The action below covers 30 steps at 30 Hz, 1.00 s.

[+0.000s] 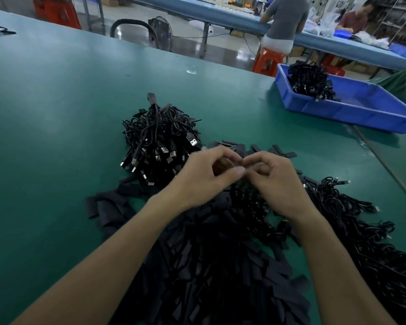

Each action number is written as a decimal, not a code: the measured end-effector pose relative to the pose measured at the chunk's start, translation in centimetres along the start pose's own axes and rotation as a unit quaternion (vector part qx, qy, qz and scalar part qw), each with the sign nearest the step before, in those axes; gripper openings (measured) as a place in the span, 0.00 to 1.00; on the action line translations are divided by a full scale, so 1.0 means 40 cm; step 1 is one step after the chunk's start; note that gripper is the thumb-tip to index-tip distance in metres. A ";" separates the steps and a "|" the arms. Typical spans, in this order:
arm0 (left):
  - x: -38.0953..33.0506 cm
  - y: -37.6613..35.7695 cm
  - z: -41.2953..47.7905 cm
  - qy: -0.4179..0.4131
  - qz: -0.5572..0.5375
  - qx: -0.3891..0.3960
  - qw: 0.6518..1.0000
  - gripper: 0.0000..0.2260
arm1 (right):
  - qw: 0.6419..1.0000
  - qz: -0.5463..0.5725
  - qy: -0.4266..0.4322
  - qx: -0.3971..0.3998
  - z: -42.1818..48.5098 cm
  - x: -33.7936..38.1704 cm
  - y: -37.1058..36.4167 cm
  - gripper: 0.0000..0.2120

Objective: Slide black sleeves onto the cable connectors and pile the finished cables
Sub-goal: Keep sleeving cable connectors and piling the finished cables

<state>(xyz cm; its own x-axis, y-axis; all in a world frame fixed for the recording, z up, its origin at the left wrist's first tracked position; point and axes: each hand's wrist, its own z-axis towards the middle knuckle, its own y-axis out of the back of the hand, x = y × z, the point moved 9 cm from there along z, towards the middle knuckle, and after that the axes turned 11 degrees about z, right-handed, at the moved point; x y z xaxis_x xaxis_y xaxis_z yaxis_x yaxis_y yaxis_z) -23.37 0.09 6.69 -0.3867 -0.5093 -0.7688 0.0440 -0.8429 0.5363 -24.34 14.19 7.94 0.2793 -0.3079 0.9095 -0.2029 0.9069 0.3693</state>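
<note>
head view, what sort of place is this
Probably a cable assembly factory floor: a long green worktable heaped with USB cables and loose black sleeves, a blue bin of cable bundles, and other workers at a bench behind.

The left hand (206, 177) and right hand (277, 181) are blurred, and what is between their fingers is hidden. The sleeves (220, 266) are cut off at 6 o'clock, the cables (361, 231) at 4 o'clock, the bin (352, 111) at 3 o'clock.
</note>
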 end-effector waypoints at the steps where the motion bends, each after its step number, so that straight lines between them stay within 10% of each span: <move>1: 0.014 -0.029 -0.005 0.020 -0.021 0.035 0.999 0.10 | 1.000 0.023 -0.006 -0.020 -0.001 -0.013 0.010 0.07; 6: 0.068 -0.085 -0.024 0.096 -0.076 0.083 0.989 0.07 | 0.992 0.083 -0.016 -0.091 -0.018 -0.052 0.041 0.11; 30: 0.071 -0.129 -0.054 0.158 -0.381 0.178 0.893 0.03 | 0.922 0.356 -0.146 0.045 -0.056 -0.098 -0.037 0.05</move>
<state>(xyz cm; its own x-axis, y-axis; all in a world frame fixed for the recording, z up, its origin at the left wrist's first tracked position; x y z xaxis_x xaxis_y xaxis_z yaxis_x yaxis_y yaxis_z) -22.69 2.62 0.99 0.1029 0.1184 -0.9876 -0.4383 -0.8859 -0.1519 -23.02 14.71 3.38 -0.2162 0.2791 0.9356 -0.3186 0.8856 -0.3378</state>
